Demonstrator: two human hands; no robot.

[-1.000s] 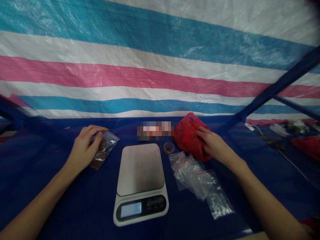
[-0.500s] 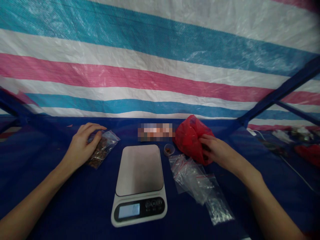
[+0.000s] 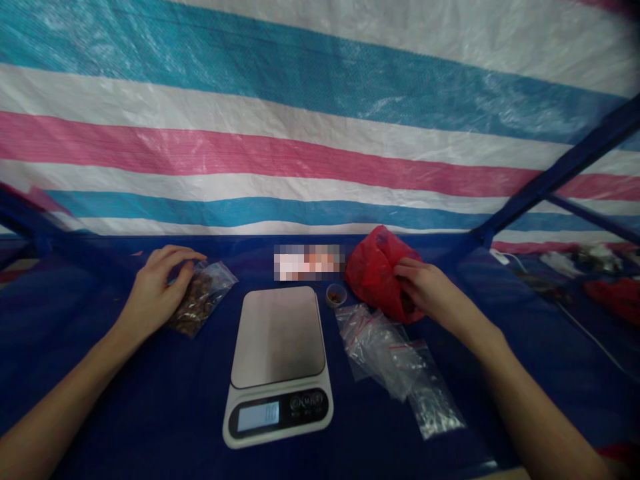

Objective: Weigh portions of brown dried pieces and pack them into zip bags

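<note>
My left hand (image 3: 159, 285) rests at the left edge of a clear zip bag (image 3: 198, 301) filled with brown pieces. Its thumb lies against the plastic, apart from the curved fingers. On the right, my right hand (image 3: 423, 283) has its fingers closed on the rim of a red plastic bag (image 3: 376, 273); the fingertips are partly hidden in the folds. Between the hands stands a white kitchen scale (image 3: 280, 340) with a bare metal plate and a lit display that seems to read 0.0. A small clear cup (image 3: 336, 296) with a few brown bits sits beside it.
Several empty zip bags (image 3: 385, 353) lie overlapping right of the scale. A blurred-out rectangular patch (image 3: 309, 263) is behind it. Blue metal struts (image 3: 540, 183) rise at both sides, before a striped plastic sheet (image 3: 280, 153). Farther right lie a cable and other bags.
The view has shifted slightly. My right hand's fingers have drawn back a little at the mouth of the red bag. My left hand stays beside the zip bag.
</note>
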